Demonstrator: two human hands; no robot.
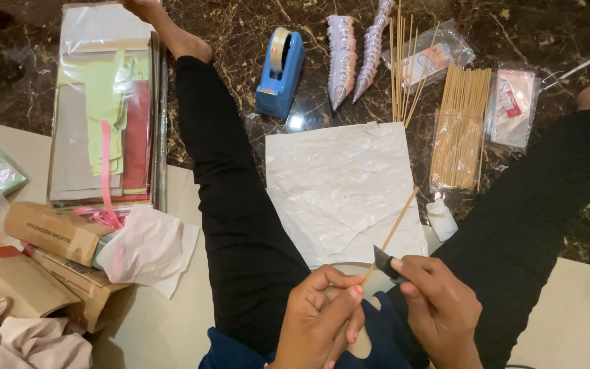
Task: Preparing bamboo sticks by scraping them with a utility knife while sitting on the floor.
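My left hand (322, 318) grips the near end of a thin wooden stick (397, 224) that slants up to the right over a crumpled white paper sheet (339, 184). My right hand (438, 307) pinches a small dark blade (385, 262) held against the stick close to my left fingers. Both hands hover between my legs in black trousers (233, 205), which are spread out on the dark marble floor.
A blue tape dispenser (280, 72), two stacks of silvery paper cones (341, 58), loose sticks (402, 65), a packet of sticks (459, 130) and a small glue bottle (440, 219) lie ahead. Coloured paper sheets (107, 109), brown paper bags (52, 232) and tissue sit left.
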